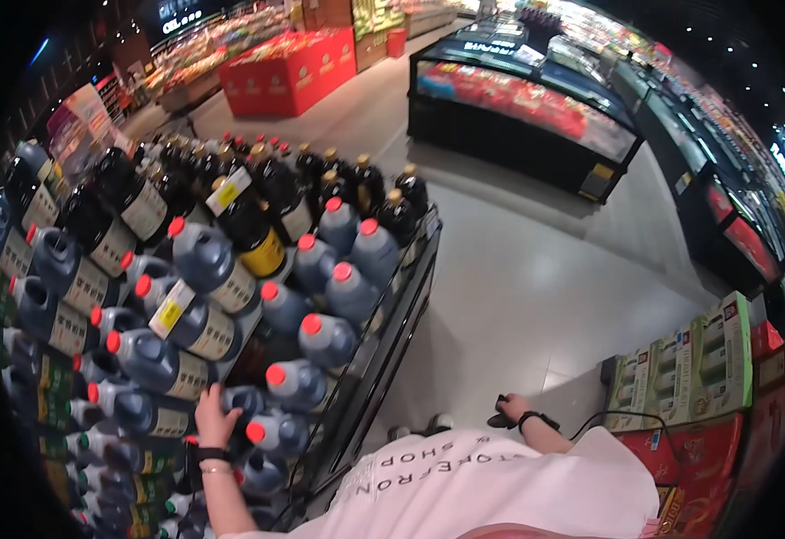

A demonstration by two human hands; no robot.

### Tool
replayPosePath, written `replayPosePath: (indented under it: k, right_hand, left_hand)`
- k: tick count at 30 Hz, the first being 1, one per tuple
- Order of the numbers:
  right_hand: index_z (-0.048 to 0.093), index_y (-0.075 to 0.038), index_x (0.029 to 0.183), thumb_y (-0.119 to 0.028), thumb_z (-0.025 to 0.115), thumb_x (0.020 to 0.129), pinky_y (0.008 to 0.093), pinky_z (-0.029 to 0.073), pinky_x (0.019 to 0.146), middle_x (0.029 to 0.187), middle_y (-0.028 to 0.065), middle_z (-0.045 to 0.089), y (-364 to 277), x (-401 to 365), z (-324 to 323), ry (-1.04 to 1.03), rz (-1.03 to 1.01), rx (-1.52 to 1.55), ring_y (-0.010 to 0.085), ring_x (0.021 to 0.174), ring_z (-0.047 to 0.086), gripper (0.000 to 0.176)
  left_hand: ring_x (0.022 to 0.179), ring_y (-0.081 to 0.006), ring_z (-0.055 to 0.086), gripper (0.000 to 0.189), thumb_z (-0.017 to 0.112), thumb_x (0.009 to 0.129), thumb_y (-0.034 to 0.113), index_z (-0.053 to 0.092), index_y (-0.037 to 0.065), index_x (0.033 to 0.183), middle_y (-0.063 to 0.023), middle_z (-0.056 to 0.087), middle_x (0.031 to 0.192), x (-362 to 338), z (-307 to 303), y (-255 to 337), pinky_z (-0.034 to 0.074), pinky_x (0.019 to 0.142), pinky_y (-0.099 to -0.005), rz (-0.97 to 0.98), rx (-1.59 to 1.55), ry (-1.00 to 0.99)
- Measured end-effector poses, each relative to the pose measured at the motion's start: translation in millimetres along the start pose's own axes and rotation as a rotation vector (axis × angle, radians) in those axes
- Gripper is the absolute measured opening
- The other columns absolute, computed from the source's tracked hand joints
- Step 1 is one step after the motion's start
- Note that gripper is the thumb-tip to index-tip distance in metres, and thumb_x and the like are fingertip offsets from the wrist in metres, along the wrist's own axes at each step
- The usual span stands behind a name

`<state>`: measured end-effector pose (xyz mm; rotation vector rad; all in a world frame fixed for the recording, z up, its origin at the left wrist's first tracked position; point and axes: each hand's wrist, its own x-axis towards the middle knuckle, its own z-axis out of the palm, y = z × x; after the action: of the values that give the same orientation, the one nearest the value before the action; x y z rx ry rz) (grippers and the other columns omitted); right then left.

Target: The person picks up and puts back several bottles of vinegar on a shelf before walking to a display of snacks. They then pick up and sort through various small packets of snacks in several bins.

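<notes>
My left hand [215, 417] reaches onto a shelf rack and closes around the neck of a dark jug with a red cap [247, 406]. Many similar dark jugs [325, 337] with red caps lie on the tilted shelves around it. My right hand [511, 410] hangs low by my side and grips a small black device [499, 419]. A black band sits on each wrist. My white shirt with printed letters [464, 490] fills the bottom of the view.
The black metal rack [383, 346] edges the aisle. Green boxes [689, 364] stand on a red display at the right. A long freezer case [523, 112] and a red promotional stand [289, 72] lie farther off across the grey floor [518, 287].
</notes>
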<state>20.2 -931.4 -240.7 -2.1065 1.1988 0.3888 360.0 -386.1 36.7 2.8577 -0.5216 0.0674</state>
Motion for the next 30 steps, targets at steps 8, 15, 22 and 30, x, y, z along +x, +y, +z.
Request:
replayPosePath:
  k: [8,15,22,30]
  right_hand:
    - [0.069,-0.001,0.091,-0.036,0.063,0.075,0.0414,0.052,0.079,0.092,0.0214,0.068,11.0,2.5,-4.6,0.020,-0.017,0.032,0.0358,0.087,0.066,0.039]
    - [0.071,0.000,0.090,-0.034,0.066,0.073,0.0407,0.053,0.074,0.088,0.0213,0.069,55.7,12.4,14.7,0.003,0.056,0.013,0.0339,0.080,0.067,0.038]
    - [0.071,-0.001,0.087,-0.039,0.066,0.072,0.0417,0.053,0.077,0.087,0.0220,0.069,67.7,10.2,14.4,0.065,0.071,0.092,0.0356,0.082,0.067,0.041]
    - [0.072,-0.005,0.096,-0.038,0.066,0.074,0.0410,0.051,0.087,0.101,0.0195,0.068,98.1,-12.1,16.4,-0.048,0.241,0.114,0.0350,0.096,0.065,0.040]
  left_hand:
    - [0.101,-0.0376,0.056,0.042,0.075,0.074,0.019,0.059,0.001,0.108,-0.0169,0.057,0.103,40.9,-27.9,84.5,0.048,0.081,-0.0431,0.040,0.002,0.259]
    - [0.101,-0.0372,0.059,0.066,0.076,0.074,0.032,0.050,0.003,0.127,-0.0190,0.056,0.112,133.0,14.4,149.9,0.049,0.084,-0.0416,0.173,-0.196,0.285]
    - [0.097,-0.0382,0.061,0.052,0.077,0.072,0.034,0.058,0.003,0.110,-0.0196,0.054,0.108,187.8,41.5,163.6,0.051,0.081,-0.0440,-0.048,-0.016,0.069]
    - [0.105,-0.0393,0.058,0.051,0.077,0.073,0.031,0.060,0.003,0.112,-0.0213,0.054,0.115,206.1,66.5,165.1,0.049,0.089,-0.0446,-0.195,0.056,0.030]
